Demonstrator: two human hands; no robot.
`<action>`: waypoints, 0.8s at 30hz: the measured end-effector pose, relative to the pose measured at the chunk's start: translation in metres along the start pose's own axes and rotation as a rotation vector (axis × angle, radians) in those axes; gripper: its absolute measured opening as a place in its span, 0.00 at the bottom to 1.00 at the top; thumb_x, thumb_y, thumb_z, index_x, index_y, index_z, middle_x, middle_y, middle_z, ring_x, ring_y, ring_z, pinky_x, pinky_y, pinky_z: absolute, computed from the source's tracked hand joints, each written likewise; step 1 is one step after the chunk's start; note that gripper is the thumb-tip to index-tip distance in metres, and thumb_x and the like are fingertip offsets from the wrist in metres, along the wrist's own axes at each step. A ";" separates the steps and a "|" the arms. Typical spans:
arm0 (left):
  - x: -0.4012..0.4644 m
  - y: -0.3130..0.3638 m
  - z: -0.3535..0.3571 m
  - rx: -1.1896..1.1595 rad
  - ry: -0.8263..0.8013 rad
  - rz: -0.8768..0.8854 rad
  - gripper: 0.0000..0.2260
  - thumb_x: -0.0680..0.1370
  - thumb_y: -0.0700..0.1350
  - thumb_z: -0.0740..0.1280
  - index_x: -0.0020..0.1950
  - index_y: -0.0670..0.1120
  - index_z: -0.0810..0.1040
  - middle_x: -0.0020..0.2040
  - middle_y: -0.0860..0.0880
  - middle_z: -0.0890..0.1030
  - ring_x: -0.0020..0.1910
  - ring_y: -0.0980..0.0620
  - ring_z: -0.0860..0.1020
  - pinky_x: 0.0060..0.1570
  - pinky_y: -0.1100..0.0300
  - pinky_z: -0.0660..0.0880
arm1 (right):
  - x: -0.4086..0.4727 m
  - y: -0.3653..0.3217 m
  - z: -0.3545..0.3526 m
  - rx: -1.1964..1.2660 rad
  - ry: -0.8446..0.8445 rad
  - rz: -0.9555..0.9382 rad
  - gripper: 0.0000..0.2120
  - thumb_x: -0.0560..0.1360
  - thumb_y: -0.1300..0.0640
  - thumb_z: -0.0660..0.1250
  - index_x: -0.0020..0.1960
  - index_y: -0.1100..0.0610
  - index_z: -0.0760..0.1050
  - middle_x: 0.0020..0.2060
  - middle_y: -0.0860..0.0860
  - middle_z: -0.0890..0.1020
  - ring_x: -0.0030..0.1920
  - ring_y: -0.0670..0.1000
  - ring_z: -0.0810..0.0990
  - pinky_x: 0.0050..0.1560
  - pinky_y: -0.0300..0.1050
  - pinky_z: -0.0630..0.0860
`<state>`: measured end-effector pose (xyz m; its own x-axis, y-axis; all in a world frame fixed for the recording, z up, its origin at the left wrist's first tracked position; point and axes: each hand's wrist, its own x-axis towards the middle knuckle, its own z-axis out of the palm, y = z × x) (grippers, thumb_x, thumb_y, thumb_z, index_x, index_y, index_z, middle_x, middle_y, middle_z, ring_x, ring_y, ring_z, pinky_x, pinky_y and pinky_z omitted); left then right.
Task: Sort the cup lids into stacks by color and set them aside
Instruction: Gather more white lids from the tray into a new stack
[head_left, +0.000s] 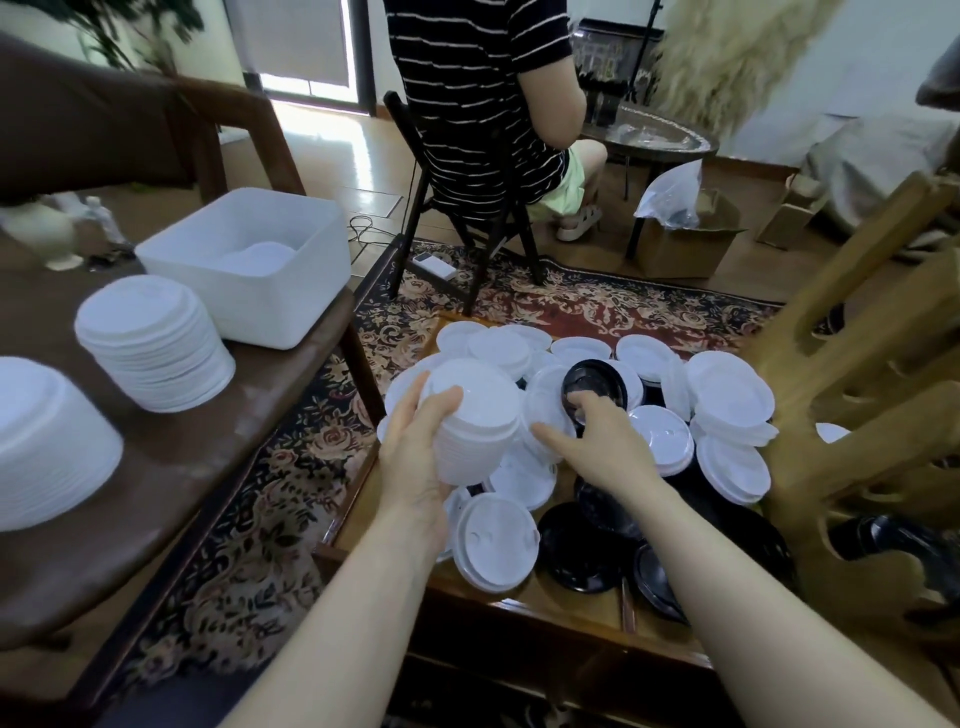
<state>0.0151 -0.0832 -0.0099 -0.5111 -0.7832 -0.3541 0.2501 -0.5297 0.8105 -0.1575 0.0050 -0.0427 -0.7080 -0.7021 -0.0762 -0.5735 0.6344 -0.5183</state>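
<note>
Lids everywhere on the low table (550, 613), white and black mixed in one loose heap (675, 410). The left hand (415, 457) is curled round a short stack of white lids (475, 415), thumb across the top, holding it just above the pile. The right hand (597, 441) reaches into the heap, fingers bent down onto a black lid (592, 387) that sits tilted among the white ones; whether it is actually pinched or only touched, I cannot tell from here.

Step in hand, by my reading: get that black lid clear so the white ones under it can join the stack. Best done by lifting it by its rim and setting it down with the other black lids (576, 556) near the front of the table, not dragging it, since the heap looks ready to slide. Keep the held stack level, or it may fan out.

Two finished white stacks (156, 353) stand on the side table (182, 467) to the left, beside a white bin (249, 265).
</note>
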 end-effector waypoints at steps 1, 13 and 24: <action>0.000 -0.001 0.000 -0.006 -0.001 -0.005 0.31 0.62 0.53 0.74 0.66 0.58 0.78 0.63 0.48 0.81 0.60 0.44 0.80 0.48 0.48 0.79 | 0.001 -0.003 0.002 -0.052 0.002 0.046 0.35 0.73 0.34 0.65 0.71 0.55 0.66 0.64 0.54 0.73 0.65 0.56 0.72 0.60 0.56 0.73; 0.002 -0.003 0.000 -0.032 0.000 -0.038 0.29 0.63 0.52 0.72 0.66 0.59 0.78 0.62 0.49 0.82 0.61 0.44 0.79 0.58 0.42 0.77 | 0.000 -0.017 0.013 0.060 -0.003 0.101 0.34 0.75 0.36 0.64 0.72 0.55 0.63 0.67 0.53 0.67 0.62 0.57 0.74 0.53 0.51 0.71; -0.002 -0.006 0.009 -0.033 -0.038 -0.037 0.32 0.62 0.54 0.74 0.67 0.58 0.78 0.63 0.49 0.81 0.62 0.44 0.79 0.56 0.43 0.78 | -0.034 -0.012 -0.028 0.133 0.072 -0.006 0.35 0.72 0.44 0.70 0.74 0.52 0.63 0.71 0.51 0.68 0.71 0.55 0.65 0.66 0.57 0.69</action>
<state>0.0071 -0.0754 -0.0098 -0.5508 -0.7506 -0.3651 0.2572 -0.5687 0.7813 -0.1379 0.0304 -0.0095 -0.7349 -0.6780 -0.0140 -0.5215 0.5782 -0.6274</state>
